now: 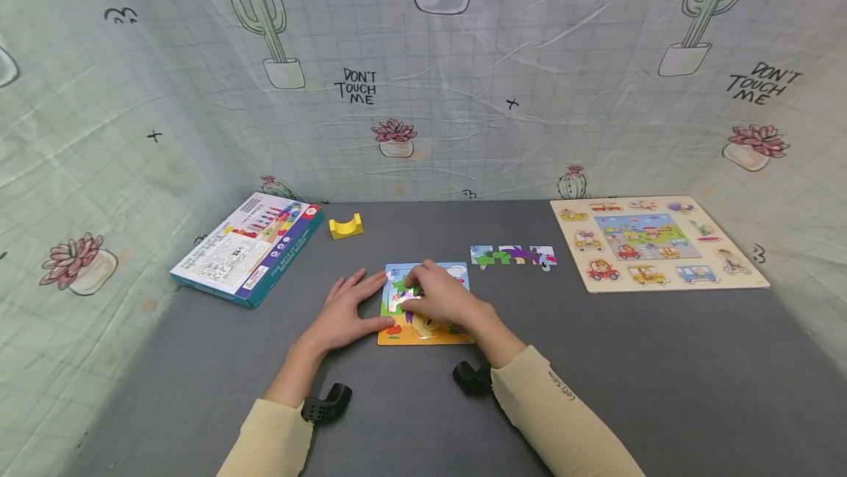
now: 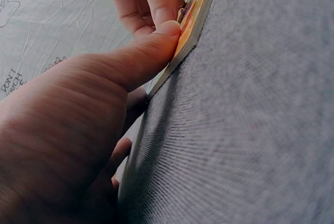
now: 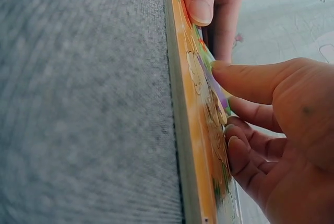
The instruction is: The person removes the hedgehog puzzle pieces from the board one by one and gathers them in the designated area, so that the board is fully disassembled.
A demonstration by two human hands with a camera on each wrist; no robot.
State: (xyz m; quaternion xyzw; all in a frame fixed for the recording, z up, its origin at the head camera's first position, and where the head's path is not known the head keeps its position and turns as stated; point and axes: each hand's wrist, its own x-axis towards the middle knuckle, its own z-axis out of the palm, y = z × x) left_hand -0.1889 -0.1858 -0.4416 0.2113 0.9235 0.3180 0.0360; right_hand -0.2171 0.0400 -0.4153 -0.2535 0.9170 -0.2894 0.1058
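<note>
A small jigsaw puzzle board (image 1: 429,339) with an orange lower part and a blue upper part lies flat on the grey table. Over its middle, my right hand (image 1: 445,299) pinches a puzzle piece between thumb and curled fingers, low against the board; the hand covers much of that piece. A purple patch (image 3: 219,91) shows by the fingertips in the right wrist view. My left hand (image 1: 344,315) lies at the board's left side with fingers spread, its thumb resting on the orange lower left corner (image 2: 185,41).
Several loose puzzle pieces (image 1: 512,255) lie in a row right of the board. A larger wooden vehicle puzzle (image 1: 662,277) is at the back right. At the back left are a flat game box (image 1: 248,249) and a yellow arch block (image 1: 346,227). A printed cloth backs the table.
</note>
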